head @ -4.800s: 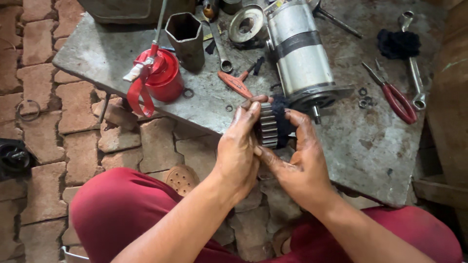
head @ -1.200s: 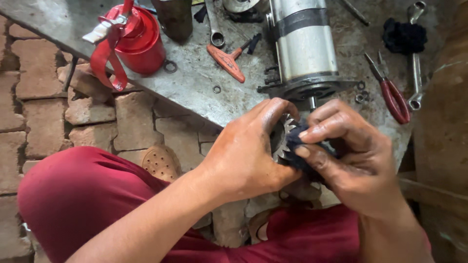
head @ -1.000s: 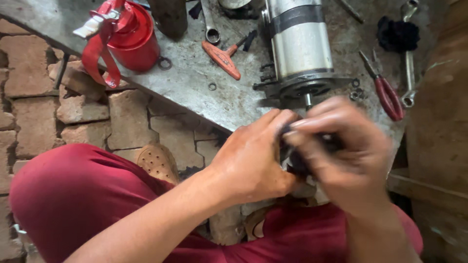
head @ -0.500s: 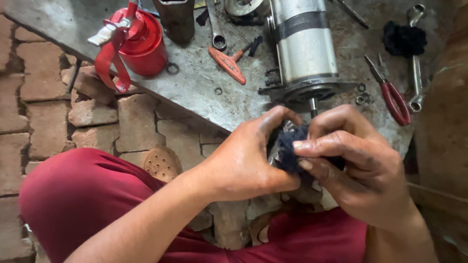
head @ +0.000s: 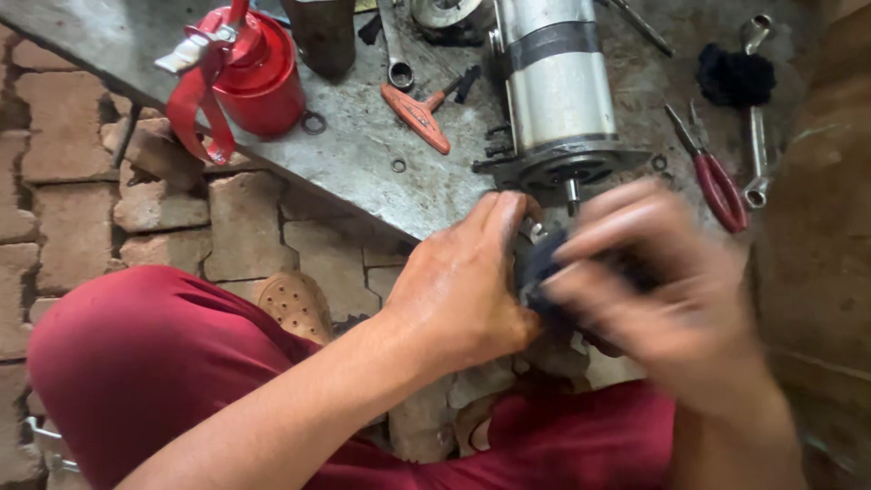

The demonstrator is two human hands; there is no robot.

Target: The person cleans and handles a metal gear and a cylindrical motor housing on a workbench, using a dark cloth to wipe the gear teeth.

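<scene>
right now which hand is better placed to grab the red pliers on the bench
Right hand, probably. The red pliers lie just beyond it on the bench's right side, while the left hand grips the dark gear part and would have to cross over.

The person wore loose dark-red trousers (head: 154, 363) of plain cloth, seen below and to both sides of the hands. Both forearms were bare, with no sleeves, watch or rings showing. The left hand (head: 463, 281) carried dark, greasy smudges on its fingers. The right hand (head: 662, 290) was blurred, so its details could not be made out.
</scene>
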